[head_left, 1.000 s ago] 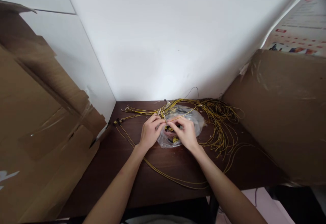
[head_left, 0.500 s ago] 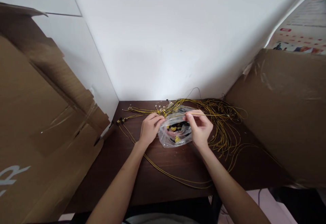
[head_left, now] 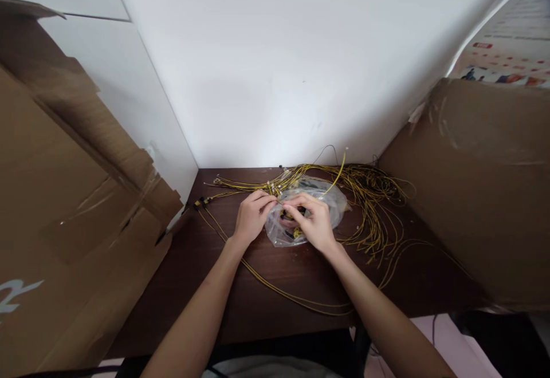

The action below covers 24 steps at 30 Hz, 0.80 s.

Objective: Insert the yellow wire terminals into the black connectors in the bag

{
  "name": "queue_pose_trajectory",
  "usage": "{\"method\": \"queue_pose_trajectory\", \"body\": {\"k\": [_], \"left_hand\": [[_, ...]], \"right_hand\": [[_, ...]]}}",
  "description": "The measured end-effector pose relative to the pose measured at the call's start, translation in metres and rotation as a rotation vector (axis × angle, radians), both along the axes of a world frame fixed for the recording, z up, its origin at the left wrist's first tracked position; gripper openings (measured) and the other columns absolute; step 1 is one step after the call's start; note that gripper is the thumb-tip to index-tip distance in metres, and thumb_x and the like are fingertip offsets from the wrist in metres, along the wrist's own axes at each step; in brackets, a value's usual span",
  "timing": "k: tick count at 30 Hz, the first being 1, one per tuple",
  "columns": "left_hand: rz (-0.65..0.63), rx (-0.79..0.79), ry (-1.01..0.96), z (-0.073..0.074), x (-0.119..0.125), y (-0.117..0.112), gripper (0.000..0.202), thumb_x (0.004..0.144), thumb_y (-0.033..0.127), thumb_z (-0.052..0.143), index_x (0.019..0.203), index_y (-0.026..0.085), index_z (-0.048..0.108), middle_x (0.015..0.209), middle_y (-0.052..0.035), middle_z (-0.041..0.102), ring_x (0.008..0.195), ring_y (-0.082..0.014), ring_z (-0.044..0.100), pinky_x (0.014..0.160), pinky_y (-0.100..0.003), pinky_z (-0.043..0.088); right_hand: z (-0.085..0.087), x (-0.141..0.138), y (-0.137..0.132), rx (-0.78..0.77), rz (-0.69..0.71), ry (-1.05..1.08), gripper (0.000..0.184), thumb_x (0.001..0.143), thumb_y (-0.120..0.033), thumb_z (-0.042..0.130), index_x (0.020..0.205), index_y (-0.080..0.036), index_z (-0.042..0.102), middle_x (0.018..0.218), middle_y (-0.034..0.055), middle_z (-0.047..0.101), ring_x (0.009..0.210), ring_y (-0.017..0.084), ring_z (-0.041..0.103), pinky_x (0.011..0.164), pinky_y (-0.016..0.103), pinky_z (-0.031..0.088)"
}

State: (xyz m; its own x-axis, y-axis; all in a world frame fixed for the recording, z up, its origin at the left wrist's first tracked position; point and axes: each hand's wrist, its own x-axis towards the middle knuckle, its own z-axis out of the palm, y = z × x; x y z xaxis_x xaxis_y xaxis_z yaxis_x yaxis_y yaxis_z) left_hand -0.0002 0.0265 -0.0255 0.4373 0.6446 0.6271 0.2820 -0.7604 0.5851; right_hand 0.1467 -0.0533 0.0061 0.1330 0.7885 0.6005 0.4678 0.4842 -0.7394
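Note:
Above a clear plastic bag (head_left: 275, 235), my left hand (head_left: 253, 216) and my right hand (head_left: 313, 220) pinch a thin yellow wire (head_left: 339, 173) with their fingertips close together. One end of this wire rises past my right hand and curves up toward the wall. Black and yellow small parts (head_left: 296, 230) show inside the open bag; my right hand covers some of them. Behind and to the right lies a tangled bundle of yellow and black wires (head_left: 372, 189), with pale tips gathered near the bag. What sits right between my fingertips is too small to make out.
Two yellow wires (head_left: 275, 290) with black-and-yellow connectors (head_left: 201, 202) loop across the dark wooden table (head_left: 296, 275). Cardboard walls stand left (head_left: 86, 195) and right (head_left: 472, 195). A white wall (head_left: 258, 80) closes the back.
My right hand has slid left along the wire until it is near my left hand. The wire's right end, level before, now sticks upward. My left hand has barely moved.

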Motion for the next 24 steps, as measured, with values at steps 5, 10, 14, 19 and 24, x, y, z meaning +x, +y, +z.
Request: {"method": "queue_pose_trajectory", "body": {"k": [5, 10, 14, 19, 24], "left_hand": [[0.035, -0.018, 0.006, 0.000, 0.000, 0.001, 0.016, 0.083, 0.022, 0.053, 0.085, 0.017, 0.067, 0.083, -0.0047, 0.065, 0.076, -0.0143, 0.059, 0.073, -0.026, 0.046], [0.111, -0.013, 0.007, 0.001, -0.001, 0.004, 0.018, 0.084, 0.025, 0.052, 0.085, 0.017, 0.068, 0.083, -0.0046, 0.066, 0.076, -0.0142, 0.059, 0.073, -0.026, 0.045], [0.149, -0.018, 0.002, 0.001, 0.000, 0.005, 0.020, 0.084, 0.027, 0.051, 0.084, 0.017, 0.068, 0.081, -0.0044, 0.066, 0.073, -0.0137, 0.059, 0.070, -0.025, 0.045], [0.152, -0.014, 0.007, 0.002, 0.000, 0.005, 0.020, 0.084, 0.028, 0.051, 0.084, 0.017, 0.068, 0.080, -0.0045, 0.066, 0.072, -0.0139, 0.059, 0.069, -0.025, 0.045], [0.179, -0.011, 0.007, 0.002, -0.001, 0.006, 0.020, 0.084, 0.029, 0.051, 0.084, 0.017, 0.068, 0.079, -0.0042, 0.066, 0.070, -0.0134, 0.059, 0.067, -0.024, 0.045]], "right_hand": [[0.004, 0.001, 0.000, -0.172, 0.103, 0.367, 0.011, 0.073, -0.028, 0.066, 0.075, -0.017, 0.068, 0.067, 0.0023, 0.063, 0.058, 0.013, 0.059, 0.055, 0.026, 0.047], [0.007, 0.004, 0.000, -0.126, 0.222, 0.712, 0.005, 0.069, -0.024, 0.070, 0.070, -0.019, 0.069, 0.064, 0.0004, 0.063, 0.054, 0.010, 0.056, 0.057, 0.024, 0.046], [0.009, 0.008, 0.001, -0.101, 0.295, 0.932, 0.005, 0.068, -0.024, 0.071, 0.069, -0.019, 0.069, 0.071, 0.0005, 0.063, 0.054, 0.007, 0.052, 0.054, 0.023, 0.044], [0.012, 0.010, 0.002, -0.068, 0.370, 1.068, 0.005, 0.070, -0.023, 0.070, 0.069, -0.019, 0.068, 0.073, -0.0002, 0.060, 0.057, 0.006, 0.049, 0.058, 0.023, 0.044], [0.017, 0.012, -0.001, -0.135, 0.609, 1.278, 0.008, 0.068, -0.021, 0.072, 0.069, -0.019, 0.064, 0.065, -0.0043, 0.052, 0.050, 0.003, 0.040, 0.055, 0.020, 0.042]]}}
